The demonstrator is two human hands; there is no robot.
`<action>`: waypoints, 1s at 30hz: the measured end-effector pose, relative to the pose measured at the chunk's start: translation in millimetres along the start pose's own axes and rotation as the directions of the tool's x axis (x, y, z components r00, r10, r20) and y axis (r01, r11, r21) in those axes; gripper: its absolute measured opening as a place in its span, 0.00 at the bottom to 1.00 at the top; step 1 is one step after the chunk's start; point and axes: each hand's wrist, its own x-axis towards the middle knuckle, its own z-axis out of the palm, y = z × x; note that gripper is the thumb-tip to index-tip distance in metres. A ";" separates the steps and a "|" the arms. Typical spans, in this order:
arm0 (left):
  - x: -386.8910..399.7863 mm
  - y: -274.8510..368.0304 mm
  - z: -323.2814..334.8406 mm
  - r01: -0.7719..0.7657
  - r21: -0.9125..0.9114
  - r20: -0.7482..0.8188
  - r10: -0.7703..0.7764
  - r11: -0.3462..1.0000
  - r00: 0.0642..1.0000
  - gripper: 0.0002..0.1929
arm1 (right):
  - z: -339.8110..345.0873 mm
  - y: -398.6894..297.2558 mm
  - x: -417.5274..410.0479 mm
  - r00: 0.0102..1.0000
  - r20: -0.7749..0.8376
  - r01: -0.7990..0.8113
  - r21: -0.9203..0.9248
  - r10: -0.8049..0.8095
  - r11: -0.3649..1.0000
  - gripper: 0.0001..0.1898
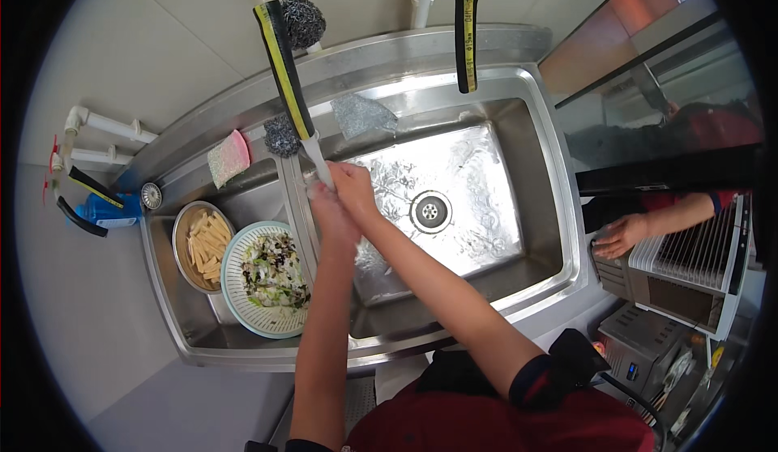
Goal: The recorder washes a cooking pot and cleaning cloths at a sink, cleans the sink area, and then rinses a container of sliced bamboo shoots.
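Both my hands are together at the divider of a stainless steel double sink [358, 345]. My right hand [355, 188] has its fingers curled, the tips hidden. Just below and left of it, my left hand [333, 218] is blurred and partly covered by the right forearm. What looks like a white stream of water [317, 157] runs onto them from a black and yellow hose [285, 69]. A dark steel-wool scourer [282, 136] lies on the divider's back end near my hands. I see no object in either hand.
The left basin has a metal bowl [180, 242] of pale cut strips and a strainer basket [243, 315] of chopped vegetables. A pink sponge [230, 157] and grey scouring cloth [363, 116] lie along the back ledge. Another hose [467, 42] hangs over the right basin. Another person's hand [623, 236] is at right.
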 end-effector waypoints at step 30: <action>32.6 -142.1 -143.9 -0.099 0.851 0.367 0.449 -0.516 0.814 0.29 | -296.6 38.1 77.0 0.856 0.328 0.290 -0.945 -0.399 -0.154 0.26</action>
